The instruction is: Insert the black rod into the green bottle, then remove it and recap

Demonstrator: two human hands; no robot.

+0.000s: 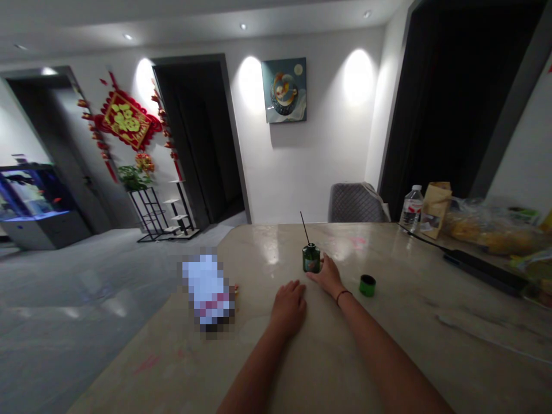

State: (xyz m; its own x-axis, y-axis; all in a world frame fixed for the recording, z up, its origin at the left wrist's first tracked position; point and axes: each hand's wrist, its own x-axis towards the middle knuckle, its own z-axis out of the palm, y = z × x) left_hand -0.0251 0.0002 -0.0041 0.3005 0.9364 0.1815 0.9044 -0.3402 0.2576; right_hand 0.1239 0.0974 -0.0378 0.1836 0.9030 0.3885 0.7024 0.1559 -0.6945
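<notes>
A small dark green glass bottle [311, 260], like a reed diffuser, stands upright on the marble-look table [328, 351]. One thin black stick [305, 228] leans up and left out of its neck. My right hand [328, 277] is wrapped around the bottle's right side, thumb low at the front and fingers behind. Palm down, my left hand [290, 306] lies on the tabletop just in front of the bottle, fingers stretched out and holding nothing. To the right of my right wrist sits a short green ring-shaped cap [367, 285] with a dark opening.
A blurred-out pale object [209, 290] lies near the table's left edge. At the right are a water bottle [411, 208], a paper bag [435, 210], plastic bags of food [487, 227] and a long black device [485, 270]. A grey chair [357, 202] stands behind the table.
</notes>
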